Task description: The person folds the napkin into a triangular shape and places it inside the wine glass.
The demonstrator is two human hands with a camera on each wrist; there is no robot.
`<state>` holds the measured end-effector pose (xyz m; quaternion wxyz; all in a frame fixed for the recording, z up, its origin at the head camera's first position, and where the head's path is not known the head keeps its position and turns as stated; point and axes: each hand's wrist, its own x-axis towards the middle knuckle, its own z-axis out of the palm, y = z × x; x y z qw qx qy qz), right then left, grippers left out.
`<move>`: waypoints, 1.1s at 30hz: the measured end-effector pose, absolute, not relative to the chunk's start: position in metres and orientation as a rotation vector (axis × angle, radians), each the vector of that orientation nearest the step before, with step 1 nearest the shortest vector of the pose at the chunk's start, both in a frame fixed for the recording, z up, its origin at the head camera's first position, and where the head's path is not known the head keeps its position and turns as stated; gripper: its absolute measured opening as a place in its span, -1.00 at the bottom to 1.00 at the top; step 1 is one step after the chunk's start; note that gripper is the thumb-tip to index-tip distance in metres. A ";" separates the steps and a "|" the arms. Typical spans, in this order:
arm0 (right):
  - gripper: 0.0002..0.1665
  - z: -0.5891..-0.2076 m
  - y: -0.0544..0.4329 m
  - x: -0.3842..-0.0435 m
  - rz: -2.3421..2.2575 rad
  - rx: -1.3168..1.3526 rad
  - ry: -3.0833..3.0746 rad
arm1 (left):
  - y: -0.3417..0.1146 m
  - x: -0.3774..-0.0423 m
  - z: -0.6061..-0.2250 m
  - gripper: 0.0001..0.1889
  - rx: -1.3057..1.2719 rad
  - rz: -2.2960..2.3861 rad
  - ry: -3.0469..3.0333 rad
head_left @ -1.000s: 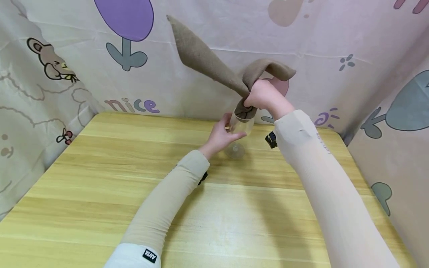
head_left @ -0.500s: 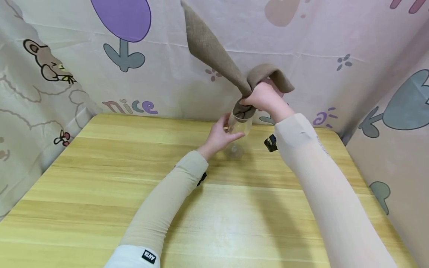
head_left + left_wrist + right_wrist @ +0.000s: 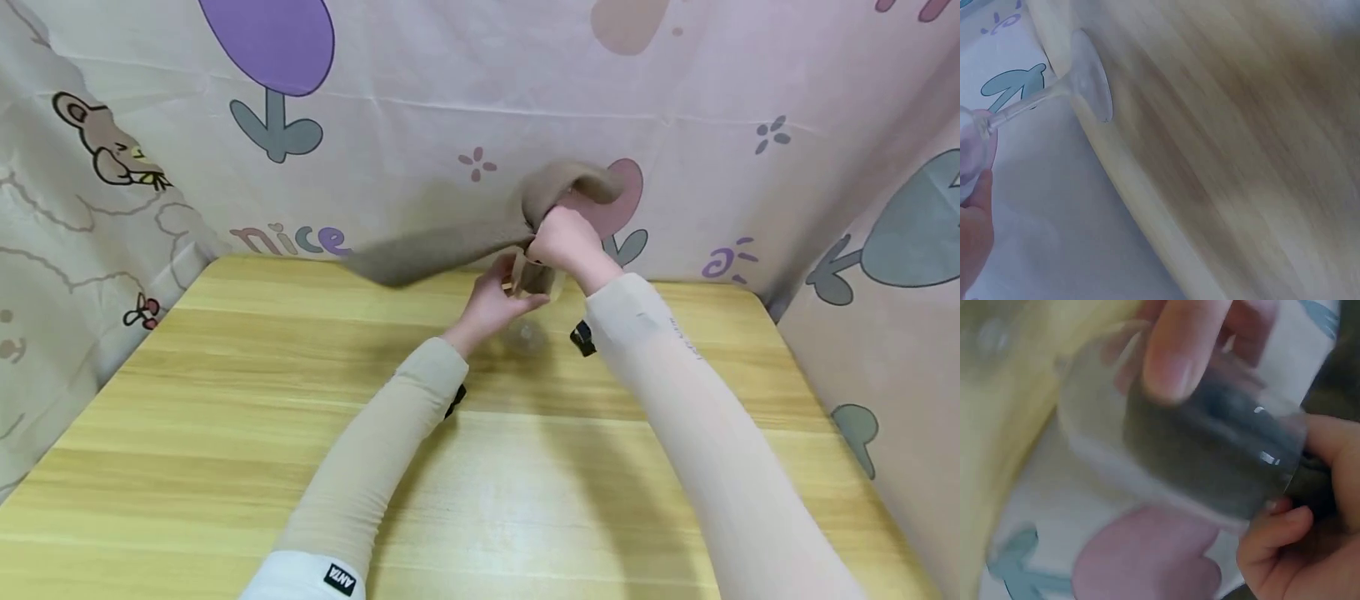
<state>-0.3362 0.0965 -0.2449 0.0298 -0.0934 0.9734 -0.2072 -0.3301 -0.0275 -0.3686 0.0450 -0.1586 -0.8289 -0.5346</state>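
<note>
A clear stemmed wine glass (image 3: 528, 335) is near the far edge of the table, and my left hand (image 3: 491, 307) grips its bowl from the left side. I cannot tell whether the foot touches the wood. A brown cloth napkin (image 3: 431, 254) is bunched at the glass's mouth, where my right hand (image 3: 566, 243) grips it. In the right wrist view, the lower part of the cloth (image 3: 1191, 456) fills much of the bowl behind the left thumb (image 3: 1175, 369). One long end stretches left, blurred, and another loops above the right hand. The left wrist view shows the stem (image 3: 1032, 106) and foot.
Pale wooden tabletop (image 3: 300, 400) spreads in front of the hands. A printed fabric curtain (image 3: 420, 108) hangs close behind its far edge and along both sides. Black camera mounts sit under the wrists, one by the right sleeve (image 3: 582, 338).
My right hand has moved down and slightly left, pushing the napkin deeper into the glass. The long upper cloth end has swung down to the left. The left hand has stayed at the bowl.
</note>
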 end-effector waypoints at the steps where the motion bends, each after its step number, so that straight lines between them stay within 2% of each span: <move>1: -0.78 -0.247 0.096 -0.336 -0.696 -0.279 2.970 | -0.029 -0.331 -0.370 -0.28 -0.474 -1.611 -2.539; 6: -0.46 -0.242 0.101 -0.333 -0.982 -0.227 2.836 | -0.030 -0.332 -0.372 -0.28 -0.458 -1.656 -2.502; 9: -0.38 -0.241 0.103 -0.330 -0.979 -0.237 2.895 | -0.029 -0.332 -0.373 -0.23 -0.448 -1.732 -2.490; 15: -0.69 -0.242 0.102 -0.330 -0.953 -0.217 3.169 | -0.027 -0.333 -0.375 -0.22 -0.449 -1.757 -2.476; 19: -0.78 -0.242 0.098 -0.331 -0.901 -0.205 3.240 | -0.029 -0.332 -0.373 -0.23 -0.431 -1.723 -2.485; 29: -0.70 -0.243 0.094 -0.331 -0.812 -0.172 3.232 | -0.030 -0.333 -0.371 -0.21 -0.477 -1.706 -2.433; 33: -0.52 -0.243 0.095 -0.328 -0.767 -0.153 3.188 | -0.030 -0.328 -0.375 -0.20 -0.476 -1.636 -2.452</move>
